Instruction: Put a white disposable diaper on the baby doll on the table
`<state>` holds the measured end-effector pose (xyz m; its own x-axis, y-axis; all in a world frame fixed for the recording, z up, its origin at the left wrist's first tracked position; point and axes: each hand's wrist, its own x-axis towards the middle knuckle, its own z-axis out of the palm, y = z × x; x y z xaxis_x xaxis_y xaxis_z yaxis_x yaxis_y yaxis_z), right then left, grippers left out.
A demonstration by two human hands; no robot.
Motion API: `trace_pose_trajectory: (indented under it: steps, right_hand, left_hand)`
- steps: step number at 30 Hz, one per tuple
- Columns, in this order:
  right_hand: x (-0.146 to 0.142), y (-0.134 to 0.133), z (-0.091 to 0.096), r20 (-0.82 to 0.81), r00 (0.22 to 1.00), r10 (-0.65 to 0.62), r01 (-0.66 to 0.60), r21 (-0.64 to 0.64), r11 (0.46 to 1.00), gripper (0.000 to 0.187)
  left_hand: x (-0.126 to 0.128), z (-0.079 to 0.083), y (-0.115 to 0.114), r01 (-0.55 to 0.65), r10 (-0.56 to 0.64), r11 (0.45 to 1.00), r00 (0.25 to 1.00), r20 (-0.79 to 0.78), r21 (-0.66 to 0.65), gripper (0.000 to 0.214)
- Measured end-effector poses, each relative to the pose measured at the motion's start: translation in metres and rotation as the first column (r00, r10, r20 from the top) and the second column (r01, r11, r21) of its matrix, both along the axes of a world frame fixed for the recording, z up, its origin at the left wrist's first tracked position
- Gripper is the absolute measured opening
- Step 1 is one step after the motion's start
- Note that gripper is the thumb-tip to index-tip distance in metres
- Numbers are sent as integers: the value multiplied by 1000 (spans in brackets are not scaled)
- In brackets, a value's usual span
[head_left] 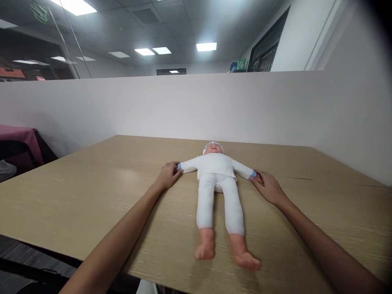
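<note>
So, the baby doll in a white long-sleeved top and white trousers [216, 166] is on the pale wood-grain tabletop [76, 196], squarely between your hands. Your left hand [169, 174] is closed around the end of one white sleeve [189, 165], at its blue cuff [179, 166]; your right hand [268, 186] has the other white sleeve [241, 167] the same way, thumb at its blue cuff [253, 174]. Grip firmness: can't tell. Hands well apart, one each side, right sitting slightly closer to you than left. Key relation: the line between your hands crosses the doll's long axis about square, at the torso. Neither hand is clearly nearer the torso; call it even. Orientation: on its back, the head with white printed band [213, 147] beyond your hands, pointing away from you, bare reddish feet [206, 245] on your side of them. Long axis runs nearly straight out from you, foot end veering slightly to your right-hand side. Legs a bit spread, sleeves stretched outward to each hand.
</note>
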<state>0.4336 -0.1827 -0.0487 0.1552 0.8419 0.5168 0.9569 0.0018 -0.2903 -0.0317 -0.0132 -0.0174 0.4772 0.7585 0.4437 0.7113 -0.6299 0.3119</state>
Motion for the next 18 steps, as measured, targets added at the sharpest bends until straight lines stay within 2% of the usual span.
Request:
trace_pose_trajectory:
  steps: [4, 7, 10, 14, 18]
  right_hand:
    - [-14, -8, 5, 27, 998, -54, 52, 62, 997, 76]
    - [-32, -25, 10, 104, 989, -101, 89, 117, 989, 76]
    - [-54, -54, 15, 162, 976, -147, 121, 157, 980, 71]
    - [-82, -102, 18, 166, 962, -216, 194, 141, 971, 67]
    - [-106, -162, 14, 106, 979, -175, 163, 111, 980, 65]
  left_hand:
    - [1, -2, -11, -79, 78, 996, 997, 19, 31, 56]
    - [0, -2, -29, -125, 124, 991, 992, 25, 39, 60]
    - [-1, -4, -55, -154, 154, 988, 988, 14, 23, 63]
    - [-6, -10, -106, -190, 189, 981, 982, -16, -32, 61]
    - [-19, -11, -185, -208, 204, 975, 977, -56, -78, 57]
